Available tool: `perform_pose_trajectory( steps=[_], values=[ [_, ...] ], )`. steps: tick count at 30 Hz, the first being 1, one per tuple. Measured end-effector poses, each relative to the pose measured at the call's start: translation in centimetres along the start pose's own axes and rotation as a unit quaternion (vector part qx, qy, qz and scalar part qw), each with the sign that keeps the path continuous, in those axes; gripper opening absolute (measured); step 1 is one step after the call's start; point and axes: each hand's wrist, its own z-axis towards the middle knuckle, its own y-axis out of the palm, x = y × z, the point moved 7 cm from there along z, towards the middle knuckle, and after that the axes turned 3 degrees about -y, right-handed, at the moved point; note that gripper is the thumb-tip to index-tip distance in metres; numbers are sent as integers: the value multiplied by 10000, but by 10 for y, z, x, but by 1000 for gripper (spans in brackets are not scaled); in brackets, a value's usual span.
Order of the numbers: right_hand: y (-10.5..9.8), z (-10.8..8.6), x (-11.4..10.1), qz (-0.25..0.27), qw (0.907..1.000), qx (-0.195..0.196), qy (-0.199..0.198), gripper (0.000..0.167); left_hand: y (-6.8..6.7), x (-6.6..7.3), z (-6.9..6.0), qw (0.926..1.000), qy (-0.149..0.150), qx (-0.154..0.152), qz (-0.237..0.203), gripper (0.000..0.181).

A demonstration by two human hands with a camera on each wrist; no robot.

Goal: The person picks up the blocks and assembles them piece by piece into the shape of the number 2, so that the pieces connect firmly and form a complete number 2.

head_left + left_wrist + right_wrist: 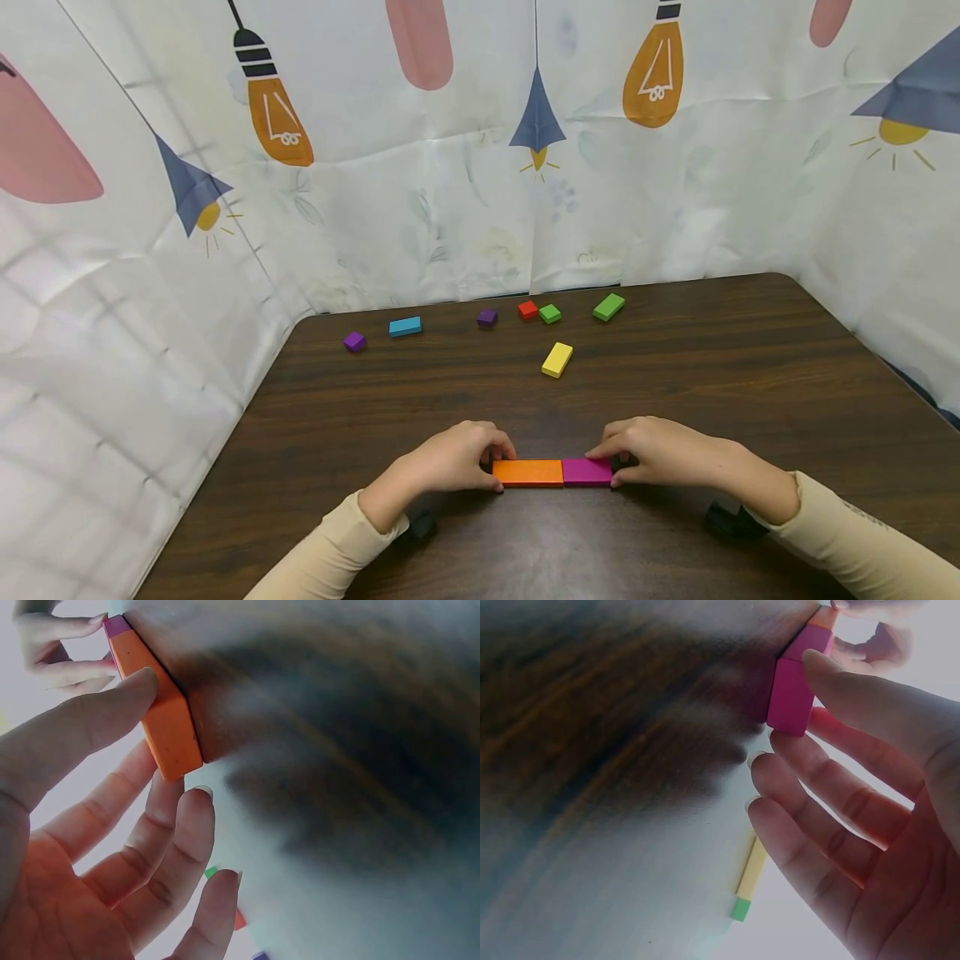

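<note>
An orange block (pixel 528 473) and a shorter magenta block (pixel 587 472) lie end to end on the dark wooden table (pixel 420 400), their ends touching. My left hand (pixel 459 457) pinches the left end of the orange block between thumb and fingers. At the other end, my right hand (pixel 663 452) pinches the magenta block. The left wrist view shows the thumb on one long side of the orange block (pixel 169 724), with fingers on the far side. In the right wrist view the thumb lies against the magenta block (pixel 790 694), the lower fingers loosely bent beside it.
Toward the back lie a yellow block (pixel 557 360), two green blocks (pixel 609 307), a red cube (pixel 528 310), a blue block (pixel 405 327) and two purple cubes (pixel 355 342). A patterned curtain (pixel 480 208) hangs behind the table.
</note>
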Motion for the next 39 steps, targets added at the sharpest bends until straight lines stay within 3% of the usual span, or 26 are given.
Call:
perform_pose_trajectory(
  steps=[19, 29, 33, 39],
  values=[
    [0, 0, 7, 31, 9999, 14, 119, 36, 1, -1, 1, 9998, -153, 102, 4, 28],
    [-1, 1, 12, 334, 9994, -105, -29, 37, -1, -4, 6, 9995, 62, -33, -305, 34],
    [0, 0, 18, 668, 9975, -203, -111, 37, -13, -8, 12, 9980, 144, 47, -608, 34],
    [-1, 2, 24, 1180, 9924, -306, -196, 37, -39, -17, 26, 9951, 58, 454, -880, 33]
  ],
)
